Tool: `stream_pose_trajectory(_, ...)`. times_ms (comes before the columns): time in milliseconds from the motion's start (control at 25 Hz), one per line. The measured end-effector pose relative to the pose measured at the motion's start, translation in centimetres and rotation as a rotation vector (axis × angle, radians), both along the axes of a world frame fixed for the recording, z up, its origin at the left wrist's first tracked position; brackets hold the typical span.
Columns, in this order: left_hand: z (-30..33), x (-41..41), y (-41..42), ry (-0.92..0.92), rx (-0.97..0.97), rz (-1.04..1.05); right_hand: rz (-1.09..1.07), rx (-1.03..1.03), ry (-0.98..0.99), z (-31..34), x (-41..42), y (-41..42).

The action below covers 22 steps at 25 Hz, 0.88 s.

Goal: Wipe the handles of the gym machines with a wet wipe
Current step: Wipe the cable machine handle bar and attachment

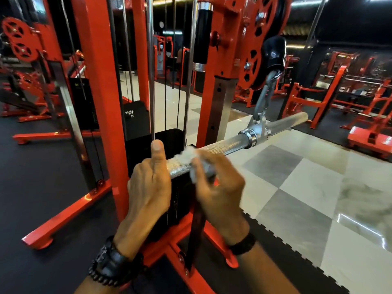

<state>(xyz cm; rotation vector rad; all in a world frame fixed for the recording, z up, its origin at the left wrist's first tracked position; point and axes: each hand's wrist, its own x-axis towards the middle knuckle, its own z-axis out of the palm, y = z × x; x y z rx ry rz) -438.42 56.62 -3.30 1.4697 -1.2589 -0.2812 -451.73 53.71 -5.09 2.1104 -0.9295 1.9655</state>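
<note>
Gripping the near end of the knurled silver steel bar handle point(214, 146), the left hand point(148, 187) curls its fingers under it, thumb raised. Just beside it, the right hand point(220, 187) wraps fingers round the bar, pressing the crumpled white wet wipe point(192, 154) against it. Farther along, the bar hangs by a silver swivel link point(262, 102) from the red cable machine frame point(99, 98).

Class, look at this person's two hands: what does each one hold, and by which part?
The left hand grips the near end of the metal bar, thumb up. The right hand holds the white wipe, wrapped around the bar beside it.
</note>
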Motion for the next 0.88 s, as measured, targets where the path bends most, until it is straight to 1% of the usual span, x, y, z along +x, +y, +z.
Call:
stream_pose_trajectory(120, 0.3, -0.3, 0.4, -0.03, -0.014, 0.004, -0.249, 0.12, -0.225, 1.6, -5.8, -4.6)
stream_pose_trajectory(200, 0.0, -0.5, 0.3, -0.051, -0.016, -0.001, -0.31, 0.18, -0.285, 2.1, -6.7, -5.3)
stream_pose_trajectory(280, -0.3, -0.7, 0.1, -0.062, -0.04, -0.014, -0.195, 0.171, -0.264, 1.7, -4.1, -3.3)
stream_pose_trajectory(400, -0.5, -0.4, -0.1, -0.076, -0.062, -0.002, 0.063, 0.138, -0.111, -0.4, 1.0, 1.1)
stream_pose_trajectory(440, -0.5, -0.1, 0.1, -0.075, -0.081, -0.011, 0.105, 0.124, -0.064, -0.9, 1.7, 1.6)
stream_pose_trajectory(480, -0.6, 0.2, 0.3, -0.064, -0.109, -0.038, 0.11, 0.114, -0.043, -0.9, 1.6, 1.3)
stream_pose_trajectory(520, -0.7, 0.6, 0.7, -0.037, -0.141, -0.075, 0.086, 0.115, -0.065, -0.6, 0.8, 0.5)
stream_pose_trajectory(640, -0.9, 1.9, 1.6, 0.049, -0.217, -0.171, -0.123, 0.147, -0.259, 0.9, -3.1, -3.3)
stream_pose_trajectory(720, -1.3, 2.4, 1.8, 0.015, -0.24, -0.194, -0.209, 0.19, -0.325, 1.5, -5.0, -5.1)
stream_pose_trajectory(800, -1.6, 2.4, 1.7, -0.021, -0.251, -0.195, -0.188, 0.219, -0.354, 1.4, -4.0, -4.6)
stream_pose_trajectory(880, -1.9, 2.5, 1.4, -0.018, -0.263, -0.19, -0.052, 0.206, -0.288, 0.3, -0.4, -2.0)
